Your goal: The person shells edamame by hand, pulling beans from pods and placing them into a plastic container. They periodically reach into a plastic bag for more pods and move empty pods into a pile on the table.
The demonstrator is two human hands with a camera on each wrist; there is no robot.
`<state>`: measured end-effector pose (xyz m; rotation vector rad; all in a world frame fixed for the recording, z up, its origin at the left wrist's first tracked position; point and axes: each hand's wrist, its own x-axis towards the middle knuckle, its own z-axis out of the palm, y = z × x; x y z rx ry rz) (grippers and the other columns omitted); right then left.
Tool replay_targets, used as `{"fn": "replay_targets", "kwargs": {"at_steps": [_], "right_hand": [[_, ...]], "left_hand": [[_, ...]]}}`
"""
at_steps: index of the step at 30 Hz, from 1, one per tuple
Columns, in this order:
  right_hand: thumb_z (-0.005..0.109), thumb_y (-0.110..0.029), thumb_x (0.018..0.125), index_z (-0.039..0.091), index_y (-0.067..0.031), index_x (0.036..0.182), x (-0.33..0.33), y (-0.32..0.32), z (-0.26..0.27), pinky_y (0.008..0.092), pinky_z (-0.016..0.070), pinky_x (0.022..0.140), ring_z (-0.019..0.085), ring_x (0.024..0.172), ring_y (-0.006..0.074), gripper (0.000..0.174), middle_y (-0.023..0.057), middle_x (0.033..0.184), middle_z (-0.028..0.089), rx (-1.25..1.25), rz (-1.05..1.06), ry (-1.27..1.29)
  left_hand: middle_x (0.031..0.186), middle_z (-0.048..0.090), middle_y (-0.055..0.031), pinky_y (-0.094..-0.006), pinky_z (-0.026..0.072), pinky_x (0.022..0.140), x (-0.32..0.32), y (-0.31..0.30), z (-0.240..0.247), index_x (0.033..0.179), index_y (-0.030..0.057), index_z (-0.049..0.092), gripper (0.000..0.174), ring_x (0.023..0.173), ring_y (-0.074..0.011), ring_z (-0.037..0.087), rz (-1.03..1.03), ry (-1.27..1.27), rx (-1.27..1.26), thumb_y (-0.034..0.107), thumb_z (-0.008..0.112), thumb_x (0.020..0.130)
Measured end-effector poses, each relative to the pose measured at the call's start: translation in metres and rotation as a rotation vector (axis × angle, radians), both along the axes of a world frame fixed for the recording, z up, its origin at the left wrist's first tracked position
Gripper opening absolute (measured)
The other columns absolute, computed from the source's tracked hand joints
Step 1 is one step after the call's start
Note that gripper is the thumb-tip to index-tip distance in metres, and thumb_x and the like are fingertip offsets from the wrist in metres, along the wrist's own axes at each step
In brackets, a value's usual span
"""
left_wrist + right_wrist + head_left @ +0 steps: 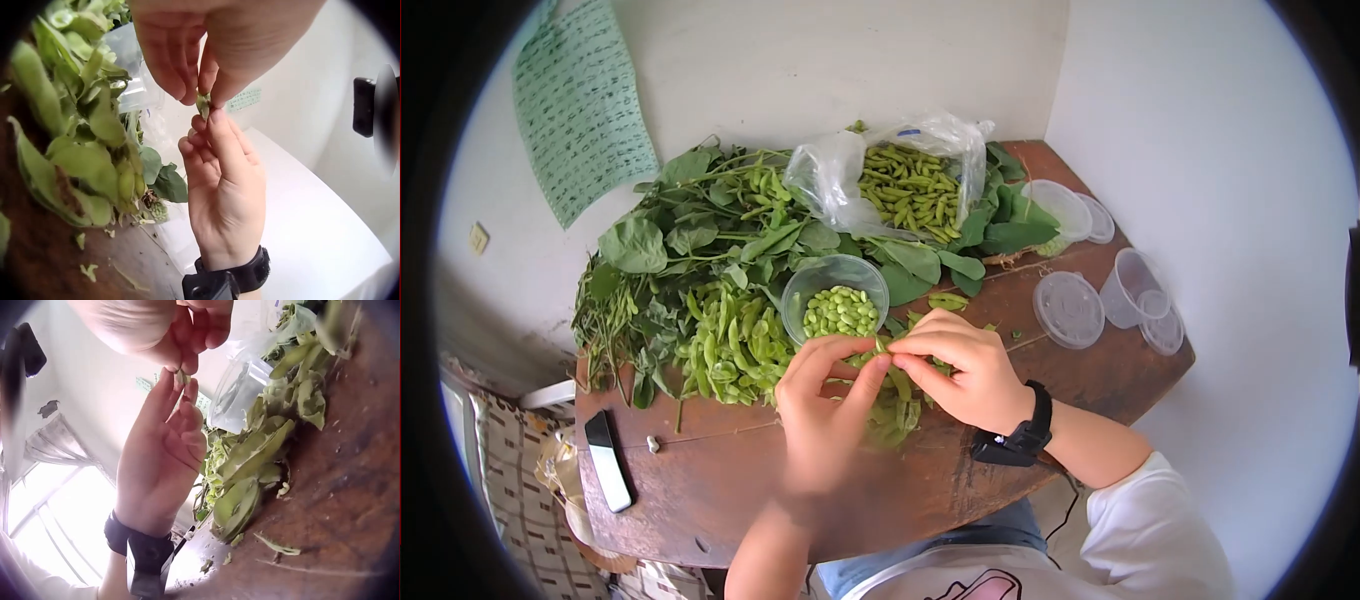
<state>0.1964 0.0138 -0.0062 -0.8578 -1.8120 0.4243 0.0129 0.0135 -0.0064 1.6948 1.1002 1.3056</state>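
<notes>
Both hands meet over the table's near middle, fingertip to fingertip at a small green soybean pod (881,344). My left hand (828,388) pinches one side of the pod between thumb and fingers. On the other side my right hand (968,372) pinches it too. Close up in the left wrist view, the pod (204,106) is mostly covered by fingertips. Just beyond the hands stands a clear plastic bowl (790,300) with shelled green beans (840,312) in it. A heap of pods and opened shells (725,345) lies left of the bowl, and more shells (256,450) lie beneath the hands.
Leafy bean stalks (690,225) spread along the back of the wooden table (730,490). Among them sits a plastic bag (830,180) of pods (910,190). At right are clear lids (1068,310) and a plastic cup (1122,290) on its side. A phone (607,462) lies at the left edge.
</notes>
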Motion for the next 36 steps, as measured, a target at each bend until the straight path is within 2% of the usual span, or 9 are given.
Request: {"fn": "replay_targets", "kwargs": {"at_steps": [9,12,13,15,20,22,27,29,36], "right_hand": [[0.069,0.001,0.087,0.069,-0.0002,0.099,0.003,-0.001,0.006,0.0313,0.0515,0.067,0.064,0.084,0.0236,0.012,0.0101,0.091,0.067,-0.033,0.062,0.011],[0.07,0.001,0.086,0.07,-0.0004,0.098,0.001,-0.002,0.007,0.0298,0.0502,0.065,0.064,0.079,0.0217,0.012,0.0101,0.089,0.067,-0.066,0.062,0.03],[0.071,0.0,0.086,0.07,-0.0005,0.098,0.0,-0.002,0.006,0.0296,0.0498,0.064,0.064,0.076,0.0206,0.012,0.0098,0.088,0.068,-0.075,-0.003,0.027],[0.072,-0.001,0.086,0.071,-0.0008,0.098,-0.002,-0.002,0.003,0.0291,0.0495,0.064,0.063,0.07,0.0184,0.012,0.0091,0.084,0.068,-0.084,-0.101,0.021],[0.072,-0.002,0.086,0.072,-0.0017,0.099,-0.004,-0.003,0.004,0.0284,0.05,0.066,0.065,0.072,0.016,0.013,0.0088,0.083,0.069,-0.12,-0.178,0.033],[0.071,-0.002,0.086,0.072,-0.002,0.101,-0.005,-0.004,0.005,0.0284,0.0502,0.067,0.065,0.073,0.0158,0.015,0.0089,0.084,0.069,-0.132,-0.2,0.028],[0.069,0.001,0.086,0.07,-0.004,0.103,0.0,-0.002,0.009,0.0314,0.0508,0.069,0.065,0.078,0.0208,0.018,0.009,0.089,0.068,0.002,-0.114,0.008],[0.066,0.004,0.086,0.069,-0.003,0.101,0.001,-0.003,0.009,0.0337,0.0508,0.071,0.063,0.081,0.0255,0.016,0.0094,0.089,0.068,0.072,-0.01,-0.074],[0.069,0.002,0.086,0.071,-0.0023,0.103,-0.001,-0.005,0.01,0.0347,0.0509,0.071,0.063,0.078,0.0247,0.017,0.0089,0.088,0.069,-0.118,-0.037,0.009]], "left_hand": [[0.109,0.063,-0.0083,-0.0213,0.0494,0.053,-0.003,0.001,0.008,0.104,-0.0032,0.066,0.017,0.071,-0.0094,0.065,-0.163,-0.318,-0.292,0.008,0.071,0.092],[0.105,0.067,-0.009,-0.0217,0.0485,0.053,-0.008,0.005,0.007,0.11,-0.0037,0.065,0.02,0.067,-0.0083,0.064,-0.085,-0.325,-0.367,0.007,0.069,0.093],[0.105,0.067,-0.009,-0.0217,0.0485,0.053,-0.01,0.009,0.004,0.11,-0.0037,0.065,0.02,0.067,-0.0083,0.064,-0.054,-0.333,-0.357,0.007,0.069,0.093],[0.103,0.069,-0.0088,-0.0206,0.0483,0.056,-0.014,0.016,-0.004,0.117,-0.0032,0.063,0.027,0.065,-0.0077,0.064,0.165,0.009,-0.084,0.004,0.068,0.092],[0.106,0.069,-0.0074,-0.0197,0.0498,0.06,-0.012,0.019,-0.008,0.117,-0.0026,0.064,0.028,0.067,-0.0082,0.067,0.237,-0.031,-0.026,0.002,0.068,0.09],[0.107,0.069,-0.0058,-0.0189,0.0464,0.056,-0.009,0.018,-0.005,0.111,-0.0028,0.065,0.022,0.065,-0.0054,0.064,0.245,-0.015,0.178,0.004,0.069,0.09],[0.062,0.06,0.0047,-0.0181,0.0347,0.046,-0.004,-0.003,0.016,0.096,0.0015,0.068,0.018,0.053,-0.0005,0.05,-0.107,0.016,-0.288,0.018,0.074,0.092],[0.064,0.061,0.0044,-0.0181,0.0345,0.045,-0.001,-0.002,0.003,0.096,0.0011,0.068,0.018,0.053,-0.0007,0.05,-0.126,-0.051,-0.315,0.018,0.073,0.093],[0.071,0.064,0.0026,-0.0176,0.0347,0.042,0.001,0.0,0.005,0.097,0.0014,0.068,0.016,0.053,-0.0016,0.053,-0.103,-0.279,-0.482,0.016,0.073,0.093]]}}
